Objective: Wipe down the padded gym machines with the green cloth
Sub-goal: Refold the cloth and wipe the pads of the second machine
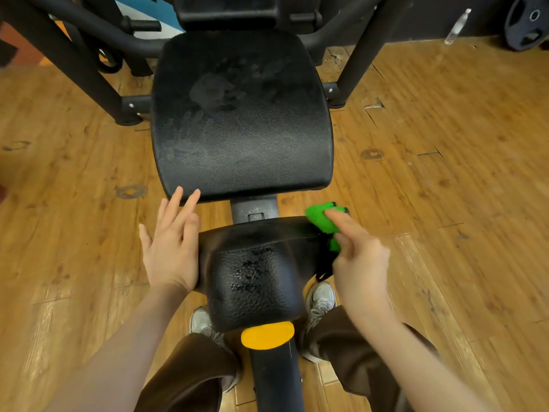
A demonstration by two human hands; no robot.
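Observation:
A large black padded seat with dusty smears and handprints fills the middle of the view. In front of it is a smaller black pad on a black post. My left hand rests with straight, spread fingers against the small pad's left side, its fingertips reaching the large seat's front edge. My right hand, blurred, holds the green cloth against the small pad's right rear corner. Its forefinger lies over the cloth, and part of the cloth is hidden under the hand.
Black steel frame legs stand left and right behind the seat. A yellow cap marks the post below the small pad. My shoes and brown trousers straddle the post. A weight plate and a water bottle are at the far right, on the wooden floor.

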